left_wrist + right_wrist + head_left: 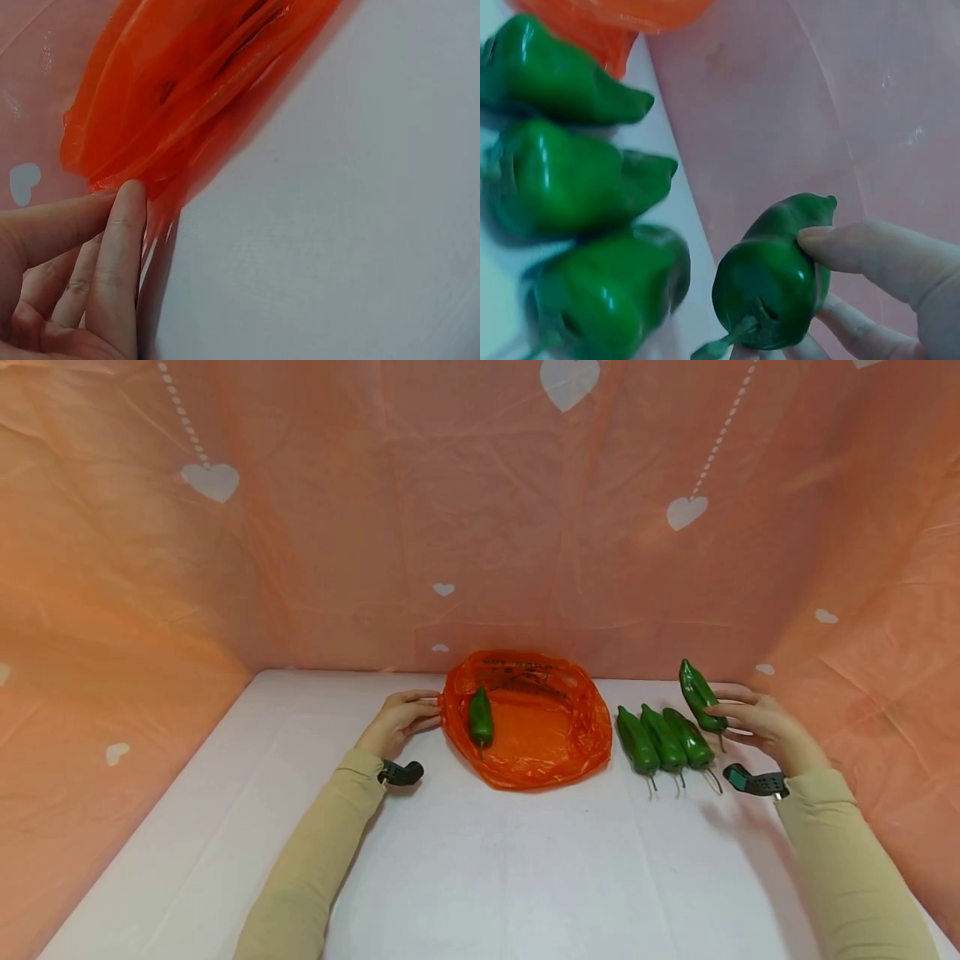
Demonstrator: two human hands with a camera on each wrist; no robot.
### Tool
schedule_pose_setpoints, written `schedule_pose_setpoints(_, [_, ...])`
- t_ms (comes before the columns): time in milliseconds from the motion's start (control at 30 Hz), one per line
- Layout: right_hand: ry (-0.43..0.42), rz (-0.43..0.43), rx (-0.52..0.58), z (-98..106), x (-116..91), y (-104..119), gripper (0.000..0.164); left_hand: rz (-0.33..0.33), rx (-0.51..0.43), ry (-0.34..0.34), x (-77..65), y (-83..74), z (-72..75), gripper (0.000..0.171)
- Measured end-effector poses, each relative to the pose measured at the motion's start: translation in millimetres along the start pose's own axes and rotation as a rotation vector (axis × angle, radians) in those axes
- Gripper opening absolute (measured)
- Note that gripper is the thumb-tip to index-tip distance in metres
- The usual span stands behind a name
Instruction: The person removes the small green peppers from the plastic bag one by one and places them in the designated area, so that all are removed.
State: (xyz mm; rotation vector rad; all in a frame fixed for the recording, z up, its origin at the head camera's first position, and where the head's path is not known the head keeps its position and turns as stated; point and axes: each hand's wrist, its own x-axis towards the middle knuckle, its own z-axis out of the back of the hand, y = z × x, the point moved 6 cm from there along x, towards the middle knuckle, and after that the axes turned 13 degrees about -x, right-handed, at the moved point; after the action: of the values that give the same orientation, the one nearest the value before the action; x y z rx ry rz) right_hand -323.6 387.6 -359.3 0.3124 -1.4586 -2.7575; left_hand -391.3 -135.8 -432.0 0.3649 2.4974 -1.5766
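Note:
An orange-red plastic bag (536, 747) lies spread on the white table, its mouth open toward the head camera. One green pepper (481, 720) is inside it, at the left. My left hand (401, 718) pinches the bag's left edge between thumb and fingers; the gathered plastic (150, 161) shows in the left wrist view. On the right, my right hand (761, 722) holds another green pepper (776, 274) by its side, thumb on one side and fingers beneath, raised above the table. Beside it three green peppers (663, 743) lie in a row, stems toward me.
The white table (525, 868) runs up to an orange cloth backdrop (480, 527) with white hearts. Orange cloth also hangs at both sides. Each wrist wears a dark strap with a small device (750, 781).

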Motion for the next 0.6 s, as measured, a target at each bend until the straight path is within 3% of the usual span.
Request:
schedule_pose_setpoints(133, [-0.006,-0.075,-0.018,8.7,6.2,-18.0,0.034,0.000,0.010,0.006,-1.4,0.7,1.3,0.042])
schedule_pose_setpoints(267, [0.005,-0.134,-0.063,12.8,8.8,-34.6,0.058,0.001,0.017,0.004,-1.4,1.2,2.1,0.042])
schedule_pose_setpoints(367, [0.012,-0.151,-0.061,11.2,4.7,-37.7,0.065,0.003,0.016,0.008,-1.4,1.3,1.9,0.042])
schedule_pose_setpoints(467, [0.008,-0.147,-0.060,9.7,1.3,-38.8,0.059,0.002,0.012,0.017,-2.0,0.7,0.9,0.043])
schedule_pose_setpoints(600, [0.005,-0.140,-0.115,7.8,0.2,-42.1,0.066,-0.003,0.015,0.018,-3.0,0.3,0.6,0.042])
